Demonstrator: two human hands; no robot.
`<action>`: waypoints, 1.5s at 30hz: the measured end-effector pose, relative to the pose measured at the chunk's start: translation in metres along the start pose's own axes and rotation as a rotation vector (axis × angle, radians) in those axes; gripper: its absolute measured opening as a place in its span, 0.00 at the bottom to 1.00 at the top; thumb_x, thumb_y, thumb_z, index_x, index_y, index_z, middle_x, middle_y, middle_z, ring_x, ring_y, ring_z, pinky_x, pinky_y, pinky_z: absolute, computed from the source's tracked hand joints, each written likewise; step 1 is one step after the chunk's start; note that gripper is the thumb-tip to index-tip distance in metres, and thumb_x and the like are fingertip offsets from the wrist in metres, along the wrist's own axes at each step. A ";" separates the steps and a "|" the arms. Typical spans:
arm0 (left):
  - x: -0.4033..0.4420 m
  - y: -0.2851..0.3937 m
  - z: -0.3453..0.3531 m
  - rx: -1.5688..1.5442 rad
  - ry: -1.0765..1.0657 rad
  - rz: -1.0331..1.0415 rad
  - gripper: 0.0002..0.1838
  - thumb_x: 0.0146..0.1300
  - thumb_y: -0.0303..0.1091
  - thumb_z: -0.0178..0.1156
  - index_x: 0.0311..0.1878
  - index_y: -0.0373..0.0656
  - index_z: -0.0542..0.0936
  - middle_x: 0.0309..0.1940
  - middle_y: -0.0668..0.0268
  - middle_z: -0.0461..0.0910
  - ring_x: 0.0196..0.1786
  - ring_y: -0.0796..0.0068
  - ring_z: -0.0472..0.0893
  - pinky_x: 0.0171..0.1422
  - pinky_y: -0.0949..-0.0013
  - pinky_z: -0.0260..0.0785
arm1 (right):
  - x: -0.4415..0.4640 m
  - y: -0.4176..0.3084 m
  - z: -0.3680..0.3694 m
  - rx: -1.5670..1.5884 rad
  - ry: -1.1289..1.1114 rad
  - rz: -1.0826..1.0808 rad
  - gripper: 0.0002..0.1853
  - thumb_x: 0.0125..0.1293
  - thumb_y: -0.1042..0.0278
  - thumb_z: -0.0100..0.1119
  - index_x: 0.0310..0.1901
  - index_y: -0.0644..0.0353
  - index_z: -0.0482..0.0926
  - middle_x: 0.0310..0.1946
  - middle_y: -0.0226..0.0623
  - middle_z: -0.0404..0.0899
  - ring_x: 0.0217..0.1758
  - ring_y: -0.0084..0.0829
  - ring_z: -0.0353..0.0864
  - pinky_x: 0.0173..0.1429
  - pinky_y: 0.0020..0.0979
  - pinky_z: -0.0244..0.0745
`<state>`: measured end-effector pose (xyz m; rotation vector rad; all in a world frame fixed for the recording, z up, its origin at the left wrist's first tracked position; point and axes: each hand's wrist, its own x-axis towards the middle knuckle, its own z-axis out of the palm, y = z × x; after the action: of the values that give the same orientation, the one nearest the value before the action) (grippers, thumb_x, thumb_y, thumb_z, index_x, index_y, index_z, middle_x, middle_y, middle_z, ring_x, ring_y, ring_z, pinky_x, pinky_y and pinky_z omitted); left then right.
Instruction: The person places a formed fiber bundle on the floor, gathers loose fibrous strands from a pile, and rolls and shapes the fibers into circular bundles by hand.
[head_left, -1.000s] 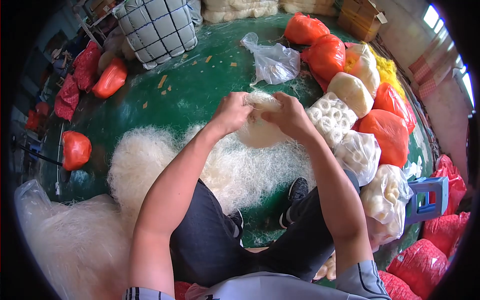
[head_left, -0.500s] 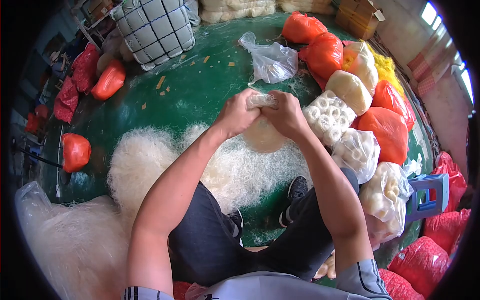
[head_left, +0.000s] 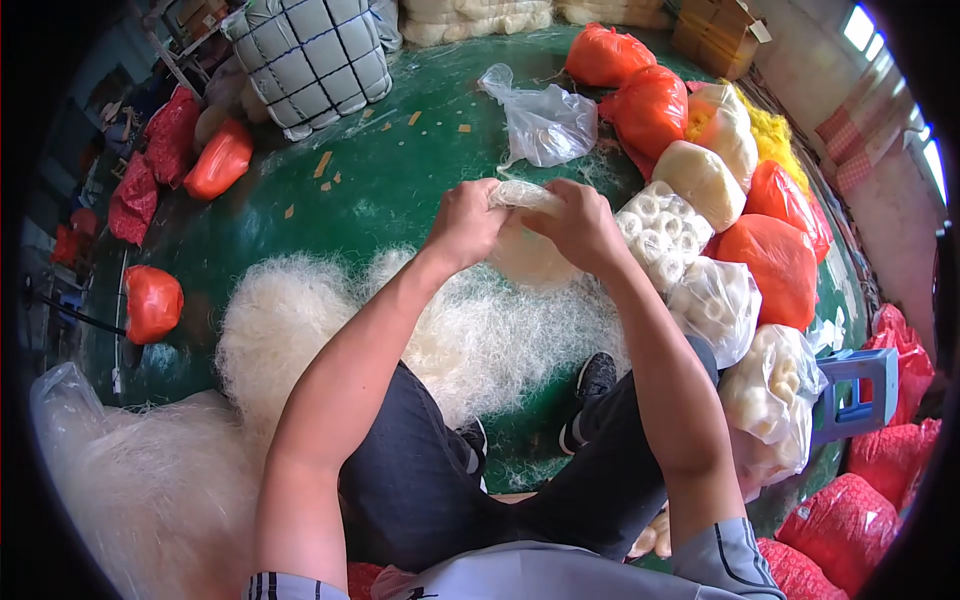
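Observation:
Held out in front of me is a rolled band of pale, shiny fibre [head_left: 527, 196], gripped at both ends. My left hand [head_left: 468, 222] is closed round its left end, and my right hand [head_left: 582, 222] closes on the right end. Below the band hangs a rounded, see-through pale sheet or pouch [head_left: 532, 256], partly covered by my hands; it looks joined to the band. Under my forearms a big heap of loose cream fibre [head_left: 440, 340] lies on the green floor between and beyond my feet.
Clear bags of white rolls [head_left: 662, 235] and orange bags [head_left: 765, 268] line my right side, near a blue stool [head_left: 860, 390]. A clear plastic bag [head_left: 548, 125] lies ahead. More fibre in plastic [head_left: 150, 480] sits at my left. A strapped grey bale [head_left: 308, 60] stands farther back.
My right hand has shifted slightly right and turned, and the gap between my hands has widened. More of the fibre band shows, now slanting down to the right.

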<state>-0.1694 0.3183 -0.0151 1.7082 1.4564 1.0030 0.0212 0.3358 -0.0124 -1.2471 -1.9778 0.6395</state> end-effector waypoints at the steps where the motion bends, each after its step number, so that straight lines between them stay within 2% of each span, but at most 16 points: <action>1: 0.000 -0.004 0.001 0.024 -0.009 0.012 0.10 0.66 0.31 0.64 0.48 0.39 0.86 0.38 0.55 0.90 0.42 0.68 0.89 0.49 0.61 0.79 | 0.000 0.001 -0.005 -0.018 -0.080 0.025 0.17 0.57 0.67 0.76 0.45 0.66 0.85 0.35 0.58 0.86 0.43 0.57 0.88 0.47 0.45 0.81; 5: -0.004 -0.014 0.007 0.181 -0.145 0.038 0.11 0.67 0.31 0.65 0.50 0.40 0.87 0.38 0.61 0.90 0.42 0.75 0.88 0.49 0.64 0.78 | 0.000 0.012 -0.001 -0.269 -0.196 -0.169 0.16 0.57 0.68 0.76 0.45 0.66 0.85 0.35 0.56 0.86 0.43 0.56 0.88 0.47 0.46 0.81; 8: -0.002 -0.005 -0.003 0.131 -0.213 -0.086 0.11 0.64 0.32 0.63 0.47 0.37 0.86 0.41 0.47 0.88 0.47 0.52 0.90 0.51 0.56 0.79 | -0.005 0.002 0.004 -0.073 -0.020 -0.105 0.14 0.56 0.70 0.75 0.42 0.66 0.84 0.35 0.55 0.85 0.42 0.57 0.87 0.46 0.47 0.80; 11: -0.003 -0.011 0.003 0.054 -0.126 -0.052 0.12 0.64 0.30 0.62 0.48 0.38 0.86 0.44 0.46 0.88 0.50 0.50 0.90 0.52 0.55 0.79 | -0.004 -0.002 -0.002 -0.018 -0.047 -0.010 0.11 0.56 0.73 0.73 0.40 0.65 0.84 0.34 0.55 0.85 0.43 0.58 0.86 0.46 0.49 0.80; 15: -0.009 -0.008 0.004 0.250 -0.293 0.035 0.17 0.65 0.26 0.62 0.56 0.39 0.86 0.47 0.51 0.90 0.50 0.68 0.89 0.58 0.61 0.78 | -0.009 0.013 0.008 -0.310 -0.170 -0.316 0.08 0.58 0.76 0.69 0.39 0.64 0.82 0.33 0.53 0.85 0.42 0.57 0.86 0.46 0.50 0.79; 18: -0.004 -0.004 -0.004 0.236 -0.326 -0.082 0.17 0.64 0.25 0.62 0.56 0.38 0.86 0.47 0.49 0.90 0.54 0.65 0.90 0.58 0.59 0.78 | -0.012 0.006 0.014 -0.132 0.069 -0.320 0.07 0.58 0.78 0.66 0.38 0.64 0.81 0.33 0.52 0.85 0.41 0.57 0.85 0.45 0.51 0.79; 19: -0.004 -0.005 -0.003 0.156 -0.285 -0.059 0.12 0.67 0.29 0.62 0.50 0.35 0.85 0.47 0.42 0.87 0.54 0.46 0.88 0.55 0.53 0.79 | -0.012 0.008 0.013 -0.184 0.011 -0.314 0.06 0.58 0.78 0.65 0.38 0.64 0.81 0.33 0.51 0.85 0.41 0.57 0.85 0.45 0.51 0.79; 25: -0.004 -0.018 0.002 0.462 -0.417 0.013 0.11 0.65 0.30 0.64 0.47 0.34 0.85 0.43 0.38 0.86 0.53 0.43 0.87 0.53 0.50 0.79 | -0.013 0.007 0.019 -0.295 -0.127 -0.353 0.04 0.60 0.76 0.61 0.37 0.62 0.82 0.32 0.52 0.85 0.42 0.55 0.88 0.47 0.49 0.82; 29: -0.004 -0.020 0.001 0.258 -0.203 -0.023 0.10 0.64 0.29 0.67 0.46 0.36 0.85 0.39 0.44 0.88 0.48 0.50 0.90 0.50 0.55 0.79 | -0.011 0.011 0.013 -0.194 -0.073 -0.183 0.05 0.60 0.75 0.61 0.38 0.63 0.83 0.32 0.53 0.85 0.41 0.55 0.88 0.47 0.51 0.82; 32: -0.008 -0.010 0.001 0.324 -0.240 0.056 0.12 0.62 0.24 0.60 0.48 0.35 0.85 0.45 0.40 0.85 0.54 0.41 0.86 0.54 0.50 0.79 | -0.013 0.010 0.015 -0.300 -0.163 -0.282 0.06 0.60 0.77 0.62 0.38 0.64 0.83 0.33 0.54 0.86 0.42 0.58 0.87 0.47 0.52 0.81; 36: -0.002 -0.012 -0.003 0.171 -0.124 -0.001 0.15 0.61 0.21 0.58 0.50 0.36 0.85 0.46 0.43 0.87 0.54 0.47 0.88 0.56 0.55 0.79 | -0.011 0.001 0.017 0.033 0.115 -0.045 0.15 0.60 0.71 0.71 0.48 0.63 0.84 0.38 0.56 0.87 0.46 0.56 0.88 0.50 0.46 0.81; 38: -0.001 -0.017 0.002 -0.010 0.013 0.016 0.17 0.60 0.19 0.57 0.52 0.36 0.85 0.46 0.46 0.89 0.54 0.50 0.89 0.57 0.57 0.79 | -0.007 0.002 0.013 0.036 0.019 0.094 0.15 0.65 0.67 0.70 0.50 0.65 0.83 0.38 0.55 0.87 0.44 0.51 0.90 0.49 0.44 0.81; 39: -0.002 -0.020 0.004 -0.033 0.012 0.053 0.16 0.64 0.21 0.61 0.54 0.36 0.85 0.46 0.59 0.91 0.49 0.74 0.87 0.56 0.65 0.79 | -0.007 0.004 0.013 0.062 -0.045 0.135 0.16 0.65 0.65 0.70 0.49 0.65 0.83 0.39 0.57 0.87 0.45 0.54 0.89 0.51 0.45 0.81; 41: -0.001 -0.024 0.009 -0.044 0.022 0.074 0.16 0.64 0.21 0.60 0.55 0.36 0.84 0.46 0.58 0.91 0.50 0.73 0.88 0.56 0.65 0.79 | -0.006 0.007 0.016 0.086 -0.095 0.169 0.16 0.66 0.64 0.69 0.50 0.66 0.83 0.39 0.57 0.87 0.46 0.56 0.89 0.52 0.45 0.81; 44: -0.001 -0.022 0.014 -0.033 0.059 0.124 0.17 0.64 0.21 0.60 0.56 0.36 0.84 0.46 0.58 0.91 0.49 0.73 0.87 0.56 0.65 0.79 | -0.001 0.021 0.027 0.248 -0.028 0.088 0.15 0.70 0.65 0.69 0.49 0.68 0.83 0.33 0.38 0.87 0.36 0.24 0.84 0.43 0.35 0.79; 45: -0.002 -0.021 0.016 -0.025 0.073 0.143 0.18 0.63 0.21 0.61 0.57 0.36 0.83 0.45 0.58 0.90 0.49 0.74 0.87 0.56 0.65 0.79 | -0.002 0.022 0.029 0.347 -0.039 0.101 0.16 0.68 0.63 0.70 0.48 0.68 0.84 0.33 0.40 0.88 0.37 0.29 0.85 0.44 0.37 0.80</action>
<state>-0.1657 0.3194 -0.0411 1.7950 1.3769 1.1655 0.0116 0.3423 -0.0476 -1.1298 -1.7476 1.0156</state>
